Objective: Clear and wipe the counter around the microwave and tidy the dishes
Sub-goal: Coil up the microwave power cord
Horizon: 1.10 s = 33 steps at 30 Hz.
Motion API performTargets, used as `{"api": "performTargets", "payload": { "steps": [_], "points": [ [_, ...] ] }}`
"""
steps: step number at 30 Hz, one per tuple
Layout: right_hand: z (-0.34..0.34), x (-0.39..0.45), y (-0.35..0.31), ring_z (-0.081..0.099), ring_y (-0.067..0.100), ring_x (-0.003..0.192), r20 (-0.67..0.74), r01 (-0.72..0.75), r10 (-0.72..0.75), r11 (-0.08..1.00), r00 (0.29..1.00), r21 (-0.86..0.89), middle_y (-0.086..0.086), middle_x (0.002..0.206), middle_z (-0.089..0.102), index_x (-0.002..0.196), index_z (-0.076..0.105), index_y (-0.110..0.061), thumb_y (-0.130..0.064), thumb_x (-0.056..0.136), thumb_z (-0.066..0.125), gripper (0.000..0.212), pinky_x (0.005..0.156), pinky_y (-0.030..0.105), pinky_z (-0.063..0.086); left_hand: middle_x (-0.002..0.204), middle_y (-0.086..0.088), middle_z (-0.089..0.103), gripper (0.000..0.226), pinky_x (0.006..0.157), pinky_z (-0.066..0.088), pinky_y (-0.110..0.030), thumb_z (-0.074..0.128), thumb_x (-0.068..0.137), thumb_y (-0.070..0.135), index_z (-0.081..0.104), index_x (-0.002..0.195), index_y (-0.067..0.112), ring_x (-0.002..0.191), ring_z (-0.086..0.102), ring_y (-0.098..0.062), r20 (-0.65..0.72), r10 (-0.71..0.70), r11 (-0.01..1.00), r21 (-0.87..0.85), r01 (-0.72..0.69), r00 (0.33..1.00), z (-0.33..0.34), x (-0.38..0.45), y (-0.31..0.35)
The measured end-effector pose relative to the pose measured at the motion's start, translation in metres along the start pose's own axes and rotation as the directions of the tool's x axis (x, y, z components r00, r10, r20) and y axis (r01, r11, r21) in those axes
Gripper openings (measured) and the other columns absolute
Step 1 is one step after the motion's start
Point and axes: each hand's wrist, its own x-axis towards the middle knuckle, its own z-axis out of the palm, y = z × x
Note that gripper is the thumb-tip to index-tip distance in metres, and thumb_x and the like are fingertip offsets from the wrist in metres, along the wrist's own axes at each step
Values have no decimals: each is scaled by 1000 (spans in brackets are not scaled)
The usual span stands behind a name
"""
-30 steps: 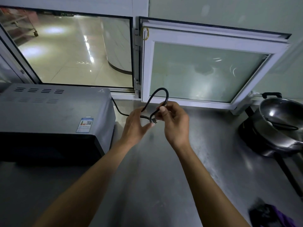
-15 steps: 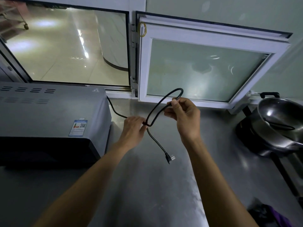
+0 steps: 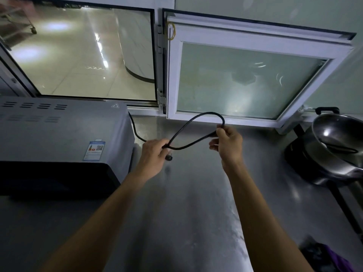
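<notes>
Open white-framed window behind counter

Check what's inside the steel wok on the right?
The wok holds a dark thin utensil handle lying across its bowl. Its right part runs out of frame, so the rest is unseen.

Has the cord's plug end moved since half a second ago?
Yes. The plug has come up off the counter toward the left hand, nearer the microwave.

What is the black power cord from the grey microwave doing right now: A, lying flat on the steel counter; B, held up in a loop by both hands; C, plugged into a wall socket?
B: the left hand and right hand each grip the black power cord, which arches in a loop between them.
</notes>
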Motion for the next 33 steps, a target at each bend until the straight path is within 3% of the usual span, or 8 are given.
{"api": "performTargets", "payload": {
  "steps": [3,6,8,10,13,19,25,33],
  "points": [
    [-8,5,18,62,21,62,16,-93,94,995,995,-32,15,89,71,133,53,-6,-7,100,48,34,57,32,56,71,10,55,14,69,42,-34,63,91,5,70,101,12,67,53,-16,-11,42,995,88,-41,999,-10,3,0],
    [-13,9,39,67,25,97,32,-100,114,952,993,-289,17,123,65,144,46,-10,-14,102,50,42,86,40,56,74,12,47,25,71,38,-34,66,88,2,71,111,11,71,54,-23,11,77,977,197,-77,997,-15,4,-5],
    [-15,8,50,48,30,131,74,99,-67,747,995,-657,14,149,46,146,45,-14,-18,102,49,45,109,43,41,76,6,55,29,75,38,-34,65,88,0,70,114,12,77,57,-25,29,77,967,242,-82,997,-17,3,-5],
    [-12,2,54,35,34,141,243,366,-295,496,924,-787,13,156,37,147,46,-17,-11,99,44,48,112,51,35,80,2,61,30,78,44,-39,63,87,0,70,114,13,79,58,-27,54,90,957,271,-101,995,-18,1,-6],
    [0,-7,56,37,34,142,500,648,-421,382,757,-659,12,149,48,142,52,-16,-25,98,34,49,111,52,34,85,0,64,31,82,46,-42,64,88,2,70,116,14,85,60,-27,87,86,945,309,-109,992,-17,3,-4],
    [19,-22,71,30,30,147,670,749,-336,269,662,-606,8,155,40,149,41,-17,-64,97,29,72,115,52,25,88,-2,66,33,78,48,-42,65,88,1,70,118,15,86,59,-27,92,110,933,334,-134,990,-20,7,7],
    [28,-28,70,28,26,145,662,697,-220,269,716,-664,3,159,34,155,24,-21,-70,85,54,91,115,45,22,93,-3,66,34,81,47,-43,61,92,2,69,121,17,91,59,-26,65,48,944,324,-66,997,-21,7,12],
    [48,-21,73,61,28,100,542,624,-312,337,781,-705,4,108,69,128,55,-18,-34,95,62,37,84,42,49,93,0,68,36,79,47,-43,60,90,1,72,116,21,91,59,-26,93,58,962,261,-81,994,-22,14,15]
  ]
}}
